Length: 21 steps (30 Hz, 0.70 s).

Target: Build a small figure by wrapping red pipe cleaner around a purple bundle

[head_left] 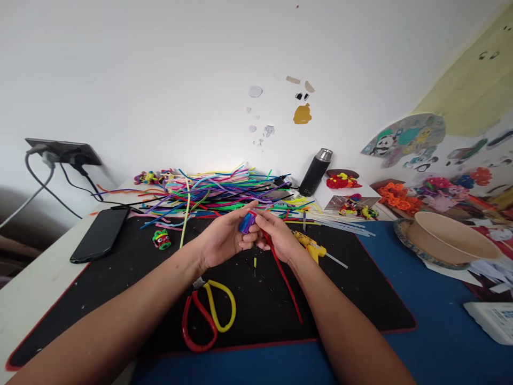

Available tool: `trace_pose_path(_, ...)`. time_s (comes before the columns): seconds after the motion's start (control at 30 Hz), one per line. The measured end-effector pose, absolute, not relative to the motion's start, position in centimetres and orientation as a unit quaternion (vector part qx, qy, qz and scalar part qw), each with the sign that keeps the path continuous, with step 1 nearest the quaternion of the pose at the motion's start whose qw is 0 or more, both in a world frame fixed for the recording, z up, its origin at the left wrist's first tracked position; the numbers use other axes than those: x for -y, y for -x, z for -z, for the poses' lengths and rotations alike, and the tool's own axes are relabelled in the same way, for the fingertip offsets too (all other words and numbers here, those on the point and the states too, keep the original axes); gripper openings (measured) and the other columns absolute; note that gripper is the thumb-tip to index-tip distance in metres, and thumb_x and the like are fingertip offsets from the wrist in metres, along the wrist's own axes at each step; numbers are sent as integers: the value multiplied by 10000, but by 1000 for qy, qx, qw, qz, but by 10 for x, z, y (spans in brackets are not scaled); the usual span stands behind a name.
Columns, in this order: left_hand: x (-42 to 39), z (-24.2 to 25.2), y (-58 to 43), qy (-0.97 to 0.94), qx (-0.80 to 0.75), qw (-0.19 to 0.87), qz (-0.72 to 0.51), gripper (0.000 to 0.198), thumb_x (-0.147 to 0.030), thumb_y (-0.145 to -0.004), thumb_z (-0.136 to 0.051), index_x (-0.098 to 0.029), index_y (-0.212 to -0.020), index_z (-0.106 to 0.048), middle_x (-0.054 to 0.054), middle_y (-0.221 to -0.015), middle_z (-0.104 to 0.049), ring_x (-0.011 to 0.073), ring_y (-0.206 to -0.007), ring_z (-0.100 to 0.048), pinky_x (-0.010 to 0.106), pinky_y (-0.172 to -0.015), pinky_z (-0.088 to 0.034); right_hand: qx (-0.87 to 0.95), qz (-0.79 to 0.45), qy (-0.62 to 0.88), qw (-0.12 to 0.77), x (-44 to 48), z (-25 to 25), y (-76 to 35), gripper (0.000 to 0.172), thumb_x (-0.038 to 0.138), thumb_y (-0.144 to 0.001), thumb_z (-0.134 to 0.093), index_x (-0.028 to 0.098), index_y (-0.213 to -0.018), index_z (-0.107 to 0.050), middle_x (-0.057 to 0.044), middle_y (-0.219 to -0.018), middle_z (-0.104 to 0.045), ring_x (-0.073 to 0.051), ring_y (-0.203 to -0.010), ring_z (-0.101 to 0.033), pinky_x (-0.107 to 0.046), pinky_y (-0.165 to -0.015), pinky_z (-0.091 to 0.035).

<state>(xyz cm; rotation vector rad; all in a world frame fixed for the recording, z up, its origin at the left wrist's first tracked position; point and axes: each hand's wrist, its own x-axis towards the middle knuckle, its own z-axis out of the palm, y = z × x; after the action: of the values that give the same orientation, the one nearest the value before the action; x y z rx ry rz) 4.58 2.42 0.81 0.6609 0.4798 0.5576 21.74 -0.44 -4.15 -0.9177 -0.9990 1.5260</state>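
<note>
Two hands of mine meet over the black mat (pixel 344 299), with the blue-purple piece (pixel 247 223) between them. My left hand (pixel 224 240), palm turned up towards me, has its fingers closed about the piece. My right hand (pixel 276 232) pinches the red stem (pixel 286 286) against the piece, thumb on top; some of my fingertips are hidden, so I cannot tell how each one sits. The stem's long end hangs out below my right hand, slanting down over the mat.

Nearer me, the scissors (pixel 212 307) lie on the mat, one handle red, the other yellow. Left of my hands sits a little green figure (pixel 162 239), and beyond it a phone (pixel 100 235) lies across the mat's edge. The yellow glue gun (pixel 310 246) is just past my right wrist. Behind, by the wall, are heaped stems (pixel 228 187) and a leaning flask (pixel 316 174).
</note>
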Motion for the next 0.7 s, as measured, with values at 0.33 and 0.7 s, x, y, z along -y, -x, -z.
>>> trace_pose_path(0.33, -27, -9, -44, -307, -217, 890, -258, 350, -230, -965, -622, -238, -1314, -598, -17, -739, -517, 116, -531, -455, 204, -505, -357, 402, -645, 380, 528, 5, 38, -214, 547, 583, -771, -882, 198, -1110, -695, 22, -734, -681, -70, -418, -514, -192, -361, -260)
trace_pose_path(0.7, -33, -6, -38, -325, -198, 896, -231, 367, -259, -990, -632, -252, -1353, -576, -11, -745, -515, 119, -547, -451, 213, -538, -359, 415, -639, 381, 523, 6, 41, -217, 457, 566, -798, -878, 185, -991, -716, 32, -654, -616, -80, -419, -463, -204, -367, -241)
